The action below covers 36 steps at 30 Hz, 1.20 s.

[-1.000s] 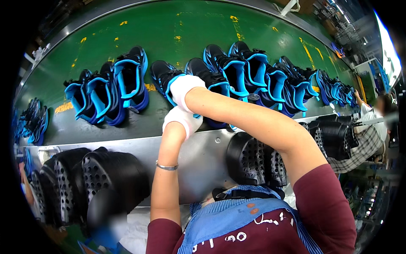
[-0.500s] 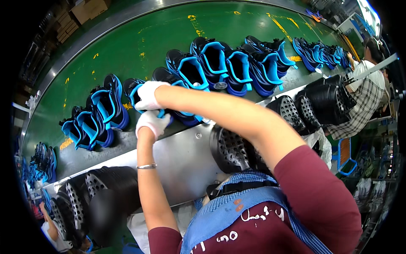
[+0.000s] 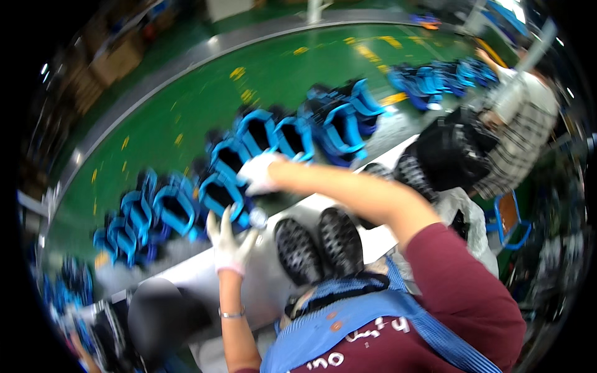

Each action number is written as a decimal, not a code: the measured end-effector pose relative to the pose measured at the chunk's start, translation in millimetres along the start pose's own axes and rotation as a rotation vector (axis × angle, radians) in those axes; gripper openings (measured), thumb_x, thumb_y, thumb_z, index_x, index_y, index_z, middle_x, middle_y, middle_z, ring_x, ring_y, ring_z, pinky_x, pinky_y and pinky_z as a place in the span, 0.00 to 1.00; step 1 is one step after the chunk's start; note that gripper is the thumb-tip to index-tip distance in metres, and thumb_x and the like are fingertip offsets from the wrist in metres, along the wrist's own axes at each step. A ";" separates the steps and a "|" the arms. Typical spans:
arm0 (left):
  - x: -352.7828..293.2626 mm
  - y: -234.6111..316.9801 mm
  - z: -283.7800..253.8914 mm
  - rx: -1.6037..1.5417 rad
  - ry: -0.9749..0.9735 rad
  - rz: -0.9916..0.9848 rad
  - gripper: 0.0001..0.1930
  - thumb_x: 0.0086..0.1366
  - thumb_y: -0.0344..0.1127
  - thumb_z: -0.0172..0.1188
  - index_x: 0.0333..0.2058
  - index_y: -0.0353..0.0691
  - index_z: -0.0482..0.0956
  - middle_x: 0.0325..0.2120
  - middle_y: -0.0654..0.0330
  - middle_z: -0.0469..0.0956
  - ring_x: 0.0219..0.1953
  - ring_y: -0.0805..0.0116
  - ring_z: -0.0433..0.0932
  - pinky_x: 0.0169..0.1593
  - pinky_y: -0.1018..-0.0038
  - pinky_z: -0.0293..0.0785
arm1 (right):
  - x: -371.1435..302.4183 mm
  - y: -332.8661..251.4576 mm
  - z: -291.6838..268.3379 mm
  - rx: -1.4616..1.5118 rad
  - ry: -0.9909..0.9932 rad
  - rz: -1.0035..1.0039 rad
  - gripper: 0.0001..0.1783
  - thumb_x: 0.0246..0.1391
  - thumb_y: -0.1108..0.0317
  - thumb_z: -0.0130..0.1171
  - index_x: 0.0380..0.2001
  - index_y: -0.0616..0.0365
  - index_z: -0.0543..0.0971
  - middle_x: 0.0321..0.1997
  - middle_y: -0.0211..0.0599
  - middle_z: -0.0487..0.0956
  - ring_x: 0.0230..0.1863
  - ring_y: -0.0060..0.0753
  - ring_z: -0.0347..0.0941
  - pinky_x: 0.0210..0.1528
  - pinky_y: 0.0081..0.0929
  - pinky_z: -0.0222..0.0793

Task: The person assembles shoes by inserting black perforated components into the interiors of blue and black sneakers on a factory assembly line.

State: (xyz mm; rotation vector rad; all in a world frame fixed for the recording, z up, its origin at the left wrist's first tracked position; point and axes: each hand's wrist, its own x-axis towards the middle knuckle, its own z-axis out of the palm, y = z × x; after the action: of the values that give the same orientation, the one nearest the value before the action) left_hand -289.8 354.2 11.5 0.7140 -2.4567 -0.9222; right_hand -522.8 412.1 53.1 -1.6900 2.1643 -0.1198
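Both my hands wear white gloves. My left hand (image 3: 231,244) hangs just in front of a black shoe with a bright blue lining (image 3: 221,198), its fingers spread and nothing in them. Beside that shoe's right side is my right hand (image 3: 260,173); motion blur hides whether its fingers grip anything. More black-and-blue shoes stand close by, including one with a wide collar opening (image 3: 174,208) to the left and another (image 3: 256,132) farther back. Close to my apron are two black, dotted, shoe-shaped pieces (image 3: 297,248) on the metal ledge.
The shoes line a green surface (image 3: 168,105) with yellow marks. More shoes (image 3: 429,81) stand at far right, near a person in a plaid garment (image 3: 519,140). Black pieces (image 3: 451,149) crowd the right ledge; a blurred dark shape (image 3: 165,311) is at lower left.
My hands were together at one shoe; they are now apart. The left has come back with fingers spread, the right has moved rightward. The whole view has shifted and blurred.
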 end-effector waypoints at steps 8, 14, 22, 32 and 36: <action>43.8 -17.8 29.4 0.026 0.030 -0.049 0.14 0.54 0.34 0.66 0.40 0.40 0.81 0.64 0.31 0.57 0.65 0.37 0.61 0.67 0.61 0.57 | 5.3 4.8 -6.4 -0.107 -0.062 0.023 0.18 0.52 0.55 0.59 0.35 0.57 0.86 0.37 0.47 0.84 0.41 0.50 0.82 0.43 0.41 0.77; 70.5 -1.4 63.3 -0.056 -0.040 0.022 0.14 0.57 0.35 0.64 0.43 0.41 0.82 0.63 0.29 0.58 0.62 0.34 0.64 0.65 0.61 0.61 | -58.9 32.5 -33.7 -0.137 -0.183 0.162 0.20 0.52 0.53 0.59 0.39 0.57 0.85 0.40 0.44 0.84 0.43 0.48 0.81 0.45 0.40 0.77; 59.6 -12.2 52.1 -0.095 -0.042 0.020 0.25 0.60 0.35 0.62 0.57 0.41 0.73 0.61 0.37 0.64 0.63 0.41 0.65 0.65 0.61 0.62 | -119.7 -8.6 -15.8 -0.133 0.354 -0.098 0.22 0.46 0.52 0.64 0.39 0.56 0.80 0.42 0.44 0.78 0.47 0.45 0.73 0.48 0.40 0.71; -6.1 -6.8 28.3 -0.298 0.065 -0.093 0.22 0.66 0.31 0.57 0.58 0.35 0.72 0.52 0.49 0.74 0.50 0.59 0.77 0.52 0.68 0.74 | -211.4 -68.4 37.1 -0.030 0.108 -0.237 0.30 0.36 0.49 0.67 0.41 0.58 0.79 0.43 0.43 0.76 0.49 0.45 0.72 0.53 0.39 0.67; -10.9 10.4 30.2 -0.210 -0.018 -0.051 0.20 0.67 0.31 0.56 0.56 0.35 0.74 0.52 0.50 0.74 0.51 0.61 0.76 0.52 0.68 0.74 | -219.2 -68.6 39.8 0.001 0.118 -0.238 0.31 0.35 0.50 0.69 0.41 0.59 0.80 0.44 0.43 0.77 0.49 0.45 0.73 0.54 0.40 0.67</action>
State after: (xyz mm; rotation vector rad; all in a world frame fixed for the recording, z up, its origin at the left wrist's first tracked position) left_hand -300.8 381.9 -4.3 0.6995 -2.3213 -1.1893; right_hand -402.9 608.2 92.0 -1.9809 2.0339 -0.2917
